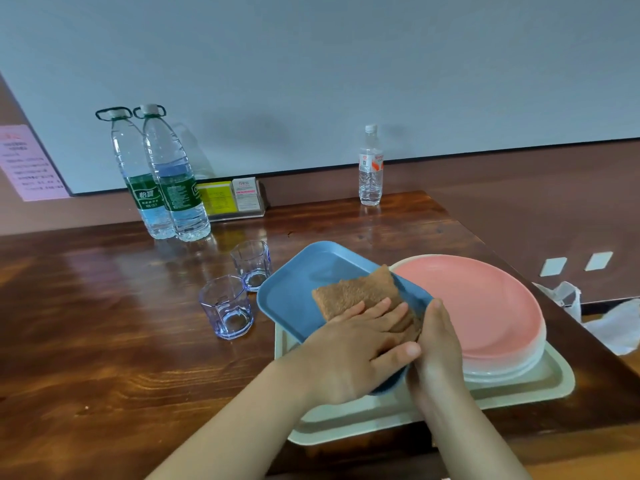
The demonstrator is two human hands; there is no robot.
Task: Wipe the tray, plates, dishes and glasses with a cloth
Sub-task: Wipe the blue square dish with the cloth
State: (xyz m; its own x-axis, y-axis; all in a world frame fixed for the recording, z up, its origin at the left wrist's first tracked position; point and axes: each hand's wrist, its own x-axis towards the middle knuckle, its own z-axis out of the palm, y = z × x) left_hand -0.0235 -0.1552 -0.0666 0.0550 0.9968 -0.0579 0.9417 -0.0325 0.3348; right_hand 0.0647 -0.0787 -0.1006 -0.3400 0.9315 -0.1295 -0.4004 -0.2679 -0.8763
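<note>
A blue rectangular dish (298,289) is held tilted over the left end of a cream tray (519,389). A brown cloth (356,289) lies inside the dish. My left hand (353,351) presses flat on the cloth's near part, fingers spread. My right hand (436,348) grips the dish's right edge, thumb on the rim. A pink plate (478,306) tops a stack of pale plates on the tray's right half. Two clear bluish glasses, one nearer (227,306) and one farther (252,265), stand upright on the wooden table left of the dish.
Two large water bottles (173,178) stand at the back left by a card holder (235,199). A small bottle (370,168) stands at the back wall. The table's right edge runs close past the tray, with a white plastic bag (609,323) beyond it.
</note>
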